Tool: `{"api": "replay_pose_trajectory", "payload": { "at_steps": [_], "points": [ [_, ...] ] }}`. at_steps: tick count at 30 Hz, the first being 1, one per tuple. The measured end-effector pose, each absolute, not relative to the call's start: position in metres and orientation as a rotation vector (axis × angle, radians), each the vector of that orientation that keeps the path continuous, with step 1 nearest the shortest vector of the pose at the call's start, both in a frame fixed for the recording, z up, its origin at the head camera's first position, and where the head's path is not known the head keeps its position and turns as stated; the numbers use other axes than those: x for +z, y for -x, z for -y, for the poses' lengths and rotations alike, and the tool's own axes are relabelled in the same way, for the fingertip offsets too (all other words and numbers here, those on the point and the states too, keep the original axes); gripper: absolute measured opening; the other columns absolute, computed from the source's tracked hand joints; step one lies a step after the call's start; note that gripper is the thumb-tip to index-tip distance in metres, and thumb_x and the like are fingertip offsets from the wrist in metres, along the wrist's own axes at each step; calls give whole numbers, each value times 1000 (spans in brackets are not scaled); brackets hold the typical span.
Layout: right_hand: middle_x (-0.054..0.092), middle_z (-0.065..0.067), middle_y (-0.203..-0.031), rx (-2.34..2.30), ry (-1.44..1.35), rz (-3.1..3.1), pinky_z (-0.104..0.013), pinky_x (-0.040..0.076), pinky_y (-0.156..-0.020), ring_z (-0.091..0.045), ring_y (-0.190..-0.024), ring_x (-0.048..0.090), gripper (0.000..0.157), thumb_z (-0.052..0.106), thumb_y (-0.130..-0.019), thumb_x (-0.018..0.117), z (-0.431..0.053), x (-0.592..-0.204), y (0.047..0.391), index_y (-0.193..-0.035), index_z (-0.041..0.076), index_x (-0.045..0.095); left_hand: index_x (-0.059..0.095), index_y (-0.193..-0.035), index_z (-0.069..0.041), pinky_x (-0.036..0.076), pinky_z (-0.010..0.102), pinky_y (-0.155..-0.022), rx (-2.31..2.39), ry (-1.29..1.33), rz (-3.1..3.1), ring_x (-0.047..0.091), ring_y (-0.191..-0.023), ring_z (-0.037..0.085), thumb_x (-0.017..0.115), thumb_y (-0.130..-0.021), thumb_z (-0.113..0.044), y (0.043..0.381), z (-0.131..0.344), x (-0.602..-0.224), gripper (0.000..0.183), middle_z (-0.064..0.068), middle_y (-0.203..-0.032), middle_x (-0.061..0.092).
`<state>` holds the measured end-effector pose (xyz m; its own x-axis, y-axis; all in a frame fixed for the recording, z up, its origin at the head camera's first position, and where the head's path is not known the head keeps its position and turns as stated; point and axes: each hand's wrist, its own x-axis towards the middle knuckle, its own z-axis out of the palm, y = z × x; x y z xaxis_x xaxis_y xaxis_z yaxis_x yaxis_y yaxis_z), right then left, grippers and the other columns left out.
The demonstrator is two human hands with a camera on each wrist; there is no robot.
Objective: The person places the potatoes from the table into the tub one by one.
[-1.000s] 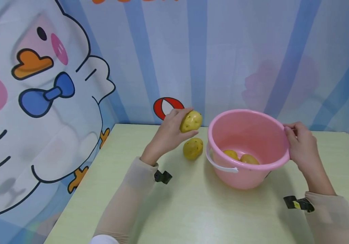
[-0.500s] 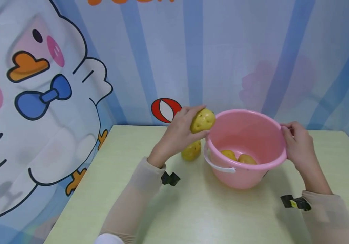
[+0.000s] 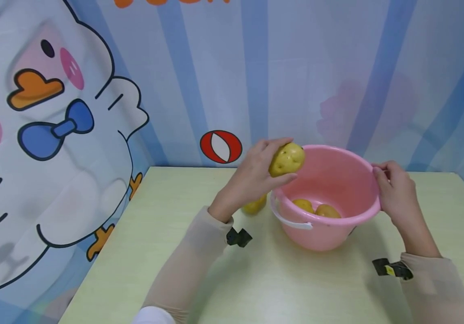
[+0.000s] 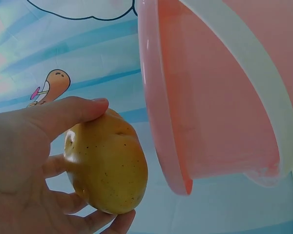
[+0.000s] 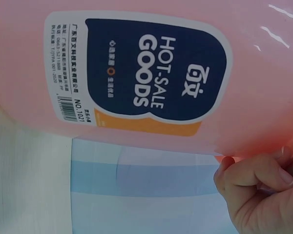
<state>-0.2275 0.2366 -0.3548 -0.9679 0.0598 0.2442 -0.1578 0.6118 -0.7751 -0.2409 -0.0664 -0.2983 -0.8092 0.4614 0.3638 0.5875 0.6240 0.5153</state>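
My left hand (image 3: 256, 173) holds a yellow potato (image 3: 287, 159) between thumb and fingers, above the left rim of a pink bucket (image 3: 341, 168). In the left wrist view the potato (image 4: 110, 165) is apart from the bucket's rim (image 4: 156, 107). My right hand (image 3: 399, 193) grips the bucket's right rim; in the right wrist view the fingers (image 5: 263, 175) are curled at its edge. Two potatoes lie at the bottom of the bucket, one on the left (image 3: 304, 205) and one on the right (image 3: 328, 211). Another potato (image 3: 255, 205) rests on the table, partly hidden behind my left hand.
A white handle (image 3: 290, 221) hangs down on the bucket's near left side. The light wooden table (image 3: 134, 252) ends at a striped blue backdrop (image 3: 293, 90) with a cartoon bird (image 3: 65, 180) at left. A printed label (image 5: 156, 73) faces the right wrist camera.
My left hand has carried its potato rightward from beside the bucket to over its left rim, covering more of the potato on the table. The right hand keeps its grip on the rim.
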Motion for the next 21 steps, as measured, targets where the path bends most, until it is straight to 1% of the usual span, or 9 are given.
{"api": "replay_pose_trajectory", "payload": {
  "at_steps": [5, 15, 21],
  "points": [
    [51, -33, -117, 1285, -78, 2597, -30, 53, -49, -13, -63, 59, 53, 33, -109, 30, -236, -355, 227, -135, -12, 43, 43, -149, -17, 49, 27, -83, -953, 909, 2622, 47, -114, 18, 75, -90, -34, 240, 61, -297, 70, 8, -133, 49],
    [52, -32, -117, 1281, -73, 2596, -30, 53, -48, -12, -62, 58, 53, 34, -109, 30, -237, -355, 227, -134, -11, 44, 41, -151, -19, 49, 23, -80, -902, 956, 2669, 47, -112, 15, 74, -91, -34, 240, 48, -295, 70, 6, -135, 48],
    [52, -32, -116, 1284, -83, 2592, -30, 53, -48, -12, -60, 58, 54, 34, -109, 30, -237, -356, 228, -134, -12, 44, 41, -152, -20, 48, 24, -81, -825, 979, 2678, 47, -112, 16, 74, -90, -38, 238, 42, -289, 72, 6, -135, 49]
  ]
}}
